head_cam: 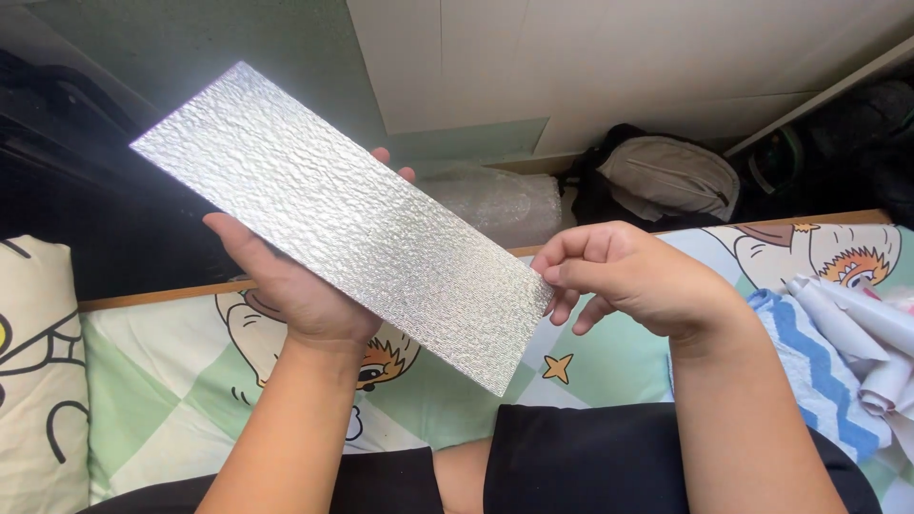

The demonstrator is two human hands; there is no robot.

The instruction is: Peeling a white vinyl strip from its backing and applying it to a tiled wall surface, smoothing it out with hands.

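A long rectangular sheet of silver, crinkle-textured foil material (pixel 333 214) is held up tilted, its far end up at the left and its near end low at the right. My left hand (pixel 290 286) supports it from underneath, thumb on the front left edge and fingertips showing past the far edge. My right hand (pixel 633 276) pinches the sheet's right edge between thumb and forefinger.
Below is a bed with a green and white cartoon-print sheet (pixel 162 381) and a wooden edge. A blue-striped cloth (pixel 809 357) and crumpled white paper (pixel 871 333) lie at the right. A roll of bubble wrap (pixel 505 205) and a bag (pixel 666 176) lie on the floor beyond.
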